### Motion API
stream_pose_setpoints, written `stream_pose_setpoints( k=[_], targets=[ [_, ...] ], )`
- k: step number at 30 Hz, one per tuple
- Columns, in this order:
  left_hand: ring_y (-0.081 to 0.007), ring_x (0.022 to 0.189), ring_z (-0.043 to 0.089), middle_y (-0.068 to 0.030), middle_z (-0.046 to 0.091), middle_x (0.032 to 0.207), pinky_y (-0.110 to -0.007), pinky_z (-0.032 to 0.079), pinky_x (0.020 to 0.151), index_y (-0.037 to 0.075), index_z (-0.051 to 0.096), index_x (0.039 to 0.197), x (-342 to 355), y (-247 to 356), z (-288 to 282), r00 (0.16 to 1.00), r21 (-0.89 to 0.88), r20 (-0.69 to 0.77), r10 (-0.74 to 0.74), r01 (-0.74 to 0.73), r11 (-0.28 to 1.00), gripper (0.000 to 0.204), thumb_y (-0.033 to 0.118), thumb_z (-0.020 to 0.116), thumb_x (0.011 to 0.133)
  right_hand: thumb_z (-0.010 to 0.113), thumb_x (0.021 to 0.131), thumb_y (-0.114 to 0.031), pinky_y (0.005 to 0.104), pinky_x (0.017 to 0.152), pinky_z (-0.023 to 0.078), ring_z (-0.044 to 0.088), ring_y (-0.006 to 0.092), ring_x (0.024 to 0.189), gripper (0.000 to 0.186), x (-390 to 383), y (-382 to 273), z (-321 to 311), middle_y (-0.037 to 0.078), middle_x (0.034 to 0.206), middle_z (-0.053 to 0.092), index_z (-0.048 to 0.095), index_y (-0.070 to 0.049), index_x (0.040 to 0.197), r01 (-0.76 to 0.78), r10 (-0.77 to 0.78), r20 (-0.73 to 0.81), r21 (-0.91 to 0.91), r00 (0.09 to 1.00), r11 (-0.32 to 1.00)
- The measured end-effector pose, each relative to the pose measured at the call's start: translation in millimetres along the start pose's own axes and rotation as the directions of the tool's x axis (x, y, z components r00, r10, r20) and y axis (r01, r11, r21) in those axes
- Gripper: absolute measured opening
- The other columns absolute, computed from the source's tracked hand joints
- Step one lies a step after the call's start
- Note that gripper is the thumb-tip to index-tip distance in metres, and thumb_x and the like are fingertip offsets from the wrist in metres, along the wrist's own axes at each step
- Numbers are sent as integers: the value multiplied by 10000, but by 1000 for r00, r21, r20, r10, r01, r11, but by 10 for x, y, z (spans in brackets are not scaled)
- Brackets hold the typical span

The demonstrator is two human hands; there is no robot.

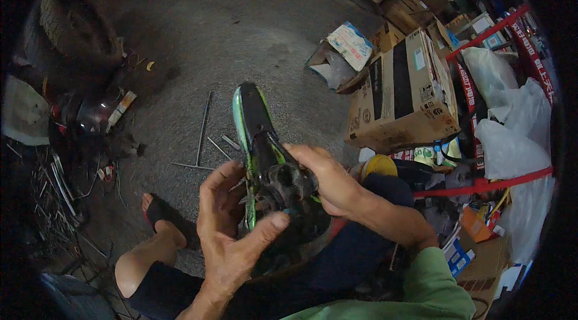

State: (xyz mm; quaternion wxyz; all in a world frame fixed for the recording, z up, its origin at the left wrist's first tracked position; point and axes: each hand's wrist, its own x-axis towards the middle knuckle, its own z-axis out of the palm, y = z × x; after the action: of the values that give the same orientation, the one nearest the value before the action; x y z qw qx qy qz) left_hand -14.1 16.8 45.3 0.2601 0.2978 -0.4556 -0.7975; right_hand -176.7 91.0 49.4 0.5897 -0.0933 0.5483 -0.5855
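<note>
Between my hands is a long black part with bright green edges (pixel 255 112), its narrow end pointing away from me. The near end carries a dark, greasy metal fitting (pixel 288 178) with a round hole. My right hand (pixel 328 178) grips the part from the right, its fingertips hidden behind it. My left hand (pixel 232 229) curls around the left edge, fingers bent against the green side and thumb lying toward the near end. What kind of part this is, I cannot tell.
A T-shaped metal rod (pixel 201 133) and short metal pieces lie on the floor beyond. At left are a tire (pixel 75 28) and a heap of metal scraps (pixel 54 205). Cardboard boxes (pixel 397 91), plastic bags (pixel 512 121) and a red-barred rack (pixel 481 187) stand at right.
</note>
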Motion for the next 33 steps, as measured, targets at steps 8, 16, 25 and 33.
stream_pose_setpoints(
  k=[8, 16, 25, 33],
  targets=[
    [-263, 1087, 581, -189, 541, 1207, -363, 495, 934, 45, 172, 1479, 18, -211, 26, 973, 483, 126, 195, -232, 844, 1156, 103, 905, 587, 464, 982, -330, 370, 726, 455, 607, 242, 793, 401, -23, 204, -41, 168, 806, 617, 605, 43, 939, 164, -168, 53, -625, 984, 763],
    [-271, 1108, 583, -201, 542, 1215, -369, 504, 943, 69, 198, 1479, 30, 10, -26, 995, 225, 86, 54, -72, 972, 1138, 90, 884, 571, 501, 977, -369, 395, 667, 486, 659, 282, 735, 421, -241, -190, 57, 198, 743, 624, 613, 34, 925, 186, -130, 135, -762, 982, 620],
    [-262, 1082, 594, -187, 540, 1225, -371, 502, 941, 64, 216, 1476, 29, -10, -58, 997, -13, 47, -63, 64, 998, 1117, 65, 870, 571, 724, 811, -136, 337, 617, 518, 656, 247, 709, 160, -337, -224, 76, 105, 789, 625, 662, -31, 914, 644, -497, 435, -651, 751, 403],
    [-237, 1144, 543, -170, 521, 1267, -351, 454, 970, 77, 170, 1488, 5, 52, -132, 989, 182, 66, -136, 122, 976, 1144, 88, 883, 593, 699, 834, -221, 385, 597, 534, 660, 287, 664, 192, -388, -262, 135, 107, 845, 643, 646, -54, 913, 548, -351, 446, -785, 823, 289]
  ],
)
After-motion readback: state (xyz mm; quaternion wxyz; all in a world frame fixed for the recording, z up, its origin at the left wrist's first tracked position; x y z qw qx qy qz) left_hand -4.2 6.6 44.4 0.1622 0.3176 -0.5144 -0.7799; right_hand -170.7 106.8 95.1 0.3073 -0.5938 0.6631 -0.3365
